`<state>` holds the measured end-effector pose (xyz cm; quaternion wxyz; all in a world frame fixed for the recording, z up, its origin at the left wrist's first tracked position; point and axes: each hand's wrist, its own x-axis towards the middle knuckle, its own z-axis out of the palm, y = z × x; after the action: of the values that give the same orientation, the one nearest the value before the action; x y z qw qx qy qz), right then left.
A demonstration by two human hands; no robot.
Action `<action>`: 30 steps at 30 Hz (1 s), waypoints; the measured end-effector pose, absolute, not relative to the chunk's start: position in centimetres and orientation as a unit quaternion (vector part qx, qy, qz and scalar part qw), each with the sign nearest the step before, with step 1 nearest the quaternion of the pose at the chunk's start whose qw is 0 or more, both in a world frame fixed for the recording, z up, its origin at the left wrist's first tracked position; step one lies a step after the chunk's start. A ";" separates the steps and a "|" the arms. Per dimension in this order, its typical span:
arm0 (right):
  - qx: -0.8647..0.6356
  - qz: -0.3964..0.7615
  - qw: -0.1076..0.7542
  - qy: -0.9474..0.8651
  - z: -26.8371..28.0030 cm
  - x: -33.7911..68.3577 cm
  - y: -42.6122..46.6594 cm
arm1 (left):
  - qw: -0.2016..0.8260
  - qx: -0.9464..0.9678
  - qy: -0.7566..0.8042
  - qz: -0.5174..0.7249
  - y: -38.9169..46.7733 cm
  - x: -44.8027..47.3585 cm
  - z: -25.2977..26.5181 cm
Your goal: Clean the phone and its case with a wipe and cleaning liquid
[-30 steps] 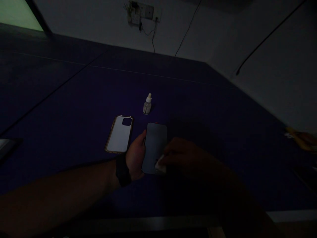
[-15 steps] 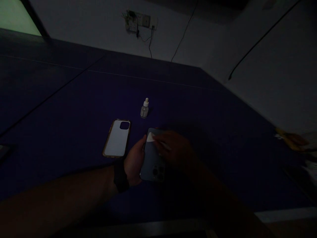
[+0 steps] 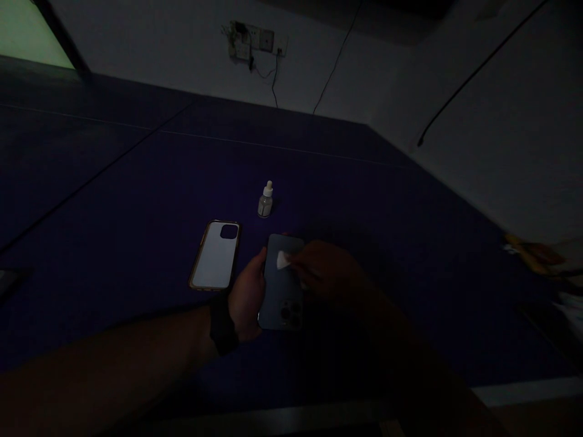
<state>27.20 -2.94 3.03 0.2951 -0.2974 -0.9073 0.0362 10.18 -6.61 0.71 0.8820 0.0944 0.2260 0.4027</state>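
My left hand point(image 3: 248, 297), with a dark watch at the wrist, grips a blue-grey smartphone point(image 3: 279, 291) by its left side. The phone's back faces up, its camera block at the end nearer me. My right hand point(image 3: 325, 267) pinches a small white wipe point(image 3: 283, 260) against the upper part of that back. Left of the phone lies a phone case point(image 3: 214, 258) with a pale inside and a brownish rim. Behind both stands a small dropper bottle point(image 3: 265, 203) with a white cap. The dim light hides much of my right fingers.
A dark blue table point(image 3: 136, 194) spreads out to the walls. Sockets with plugged-in cables point(image 3: 248, 42) sit on the far wall. A yellowish packet point(image 3: 532, 252) lies at the right edge, and a dark object point(image 3: 11, 279) at the left edge.
My right hand has slid the wipe slightly right and toward me over the phone's back. My left hand keeps its grip on the phone.
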 end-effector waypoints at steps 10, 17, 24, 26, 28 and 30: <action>-0.353 0.039 0.309 -0.882 3.3 26.8 -3.4 | 0.881 0.095 0.200 0.418 -6.7 10.4 1.1; -0.387 0.000 0.301 -0.872 2.9 28.0 -2.9 | 0.893 0.087 0.201 0.392 -6.6 10.2 0.7; -0.425 0.039 0.355 -0.832 2.4 28.0 -2.3 | 0.906 0.116 0.207 0.350 -6.7 9.6 0.1; -0.431 0.067 0.376 -0.818 2.4 28.0 -2.2 | 0.907 0.119 0.205 0.348 -6.7 9.5 0.1; -0.419 0.067 0.392 -0.816 2.5 28.1 -2.4 | 0.906 0.117 0.206 0.350 -6.7 9.6 0.2; -0.392 0.050 0.394 -0.830 2.6 28.2 -2.6 | 0.902 0.105 0.216 0.358 -6.7 9.8 0.4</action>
<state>28.15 -2.61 2.60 0.3941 -0.3918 -0.8299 0.0496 9.75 -6.68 0.42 0.9024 0.1046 0.2156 0.3582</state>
